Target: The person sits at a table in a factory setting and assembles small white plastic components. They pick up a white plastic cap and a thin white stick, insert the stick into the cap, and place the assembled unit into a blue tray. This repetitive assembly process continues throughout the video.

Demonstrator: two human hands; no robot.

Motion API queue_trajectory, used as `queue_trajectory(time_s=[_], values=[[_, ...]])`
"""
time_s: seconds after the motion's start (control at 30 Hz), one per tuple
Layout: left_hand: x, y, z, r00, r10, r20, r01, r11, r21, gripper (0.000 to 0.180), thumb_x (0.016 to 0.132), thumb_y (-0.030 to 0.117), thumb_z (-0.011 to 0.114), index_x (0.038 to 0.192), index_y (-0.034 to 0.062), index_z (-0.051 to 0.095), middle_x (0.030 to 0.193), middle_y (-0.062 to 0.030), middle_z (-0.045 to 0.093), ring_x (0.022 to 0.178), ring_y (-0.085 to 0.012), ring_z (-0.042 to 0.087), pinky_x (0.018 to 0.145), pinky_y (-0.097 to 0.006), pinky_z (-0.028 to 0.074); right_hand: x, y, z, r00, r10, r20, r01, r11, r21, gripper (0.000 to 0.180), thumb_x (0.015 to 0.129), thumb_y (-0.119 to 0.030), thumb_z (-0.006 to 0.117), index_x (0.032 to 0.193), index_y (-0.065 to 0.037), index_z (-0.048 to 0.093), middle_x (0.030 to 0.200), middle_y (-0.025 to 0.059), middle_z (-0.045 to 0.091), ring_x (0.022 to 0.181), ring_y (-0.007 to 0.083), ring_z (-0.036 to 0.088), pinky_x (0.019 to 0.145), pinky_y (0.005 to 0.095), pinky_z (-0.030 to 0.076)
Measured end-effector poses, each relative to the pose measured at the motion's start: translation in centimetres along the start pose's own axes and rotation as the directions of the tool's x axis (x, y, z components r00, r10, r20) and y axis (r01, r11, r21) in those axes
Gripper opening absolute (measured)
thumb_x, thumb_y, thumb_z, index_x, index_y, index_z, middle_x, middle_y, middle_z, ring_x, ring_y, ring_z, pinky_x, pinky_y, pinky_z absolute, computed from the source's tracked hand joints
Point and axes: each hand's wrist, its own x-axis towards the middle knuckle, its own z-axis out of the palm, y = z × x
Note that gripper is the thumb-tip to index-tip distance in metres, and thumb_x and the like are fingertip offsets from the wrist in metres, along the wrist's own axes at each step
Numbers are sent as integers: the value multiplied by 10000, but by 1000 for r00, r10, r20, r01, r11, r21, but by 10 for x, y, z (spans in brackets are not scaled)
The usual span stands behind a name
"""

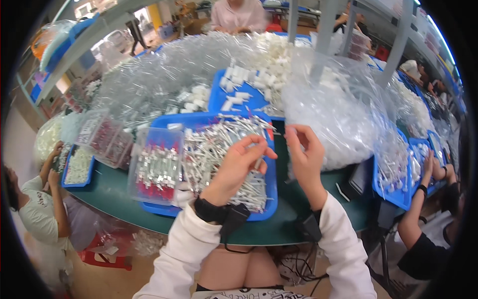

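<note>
From my distant seat I see the left hand (241,163) above the long blue plastic tray (272,192), which is filled with thin white stick-shaped pieces (196,149). Its fingers are curled, with a narrow gap to the thumb. The right hand (305,155) is raised near the tray's right side, in front of a large transparent plastic bag (333,112); its thumb and forefinger are also close together. I cannot tell whether either hand holds a piece. A clear rectangular plastic box (133,174) with silver-and-pink pieces (159,167) overlaps the tray's left edge.
</note>
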Motion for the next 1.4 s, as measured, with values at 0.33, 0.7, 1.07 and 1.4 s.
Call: queue_trajectory(time_s=[0.33, 0.7, 1.07, 1.4], values=[[-1, -10, -2, 988, -38, 151, 44, 998, -40, 169, 998, 237, 419, 986, 73, 460, 701, 7, 472, 546, -49, 366, 504, -189, 300, 2, -3, -10, 880, 231, 414, -395, 840, 372, 176, 905, -107, 565, 1030, 11, 607, 835, 49, 610, 794, 100, 584, 706, 238, 461], [-3, -11, 2, 883, 466, 61, -428, 745, 512, 246, 978, 179, 424, 932, 29, 613, 755, -15, 593, 607, -72, 487, 555, -214, 380, 7, -7, -16, 877, 117, 466, -267, 925, 271, 271, 783, 9, 643, 1049, 3, 596, 1007, 74, 641, 931, 138, 616, 863, 294, 476], [-12, -7, 7, 806, 581, 113, -448, 474, 758, 88, 863, 67, 556, 922, 30, 609, 756, -97, 630, 671, -236, 613, 578, -301, 459, 3, -12, -19, 849, 29, 528, -135, 977, 163, 278, 738, -8, 686, 1010, 17, 637, 1022, 105, 667, 991, 166, 620, 903, 300, 463], [-11, -6, 6, 757, 640, 136, -381, 262, 887, 71, 779, 117, 610, 840, 96, 638, 653, -42, 591, 525, -195, 569, 477, -308, 423, 3, -12, -19, 853, -16, 522, -90, 980, 177, 308, 733, -27, 701, 1038, 1, 669, 1012, 94, 673, 915, 151, 617, 849, 286, 472]])
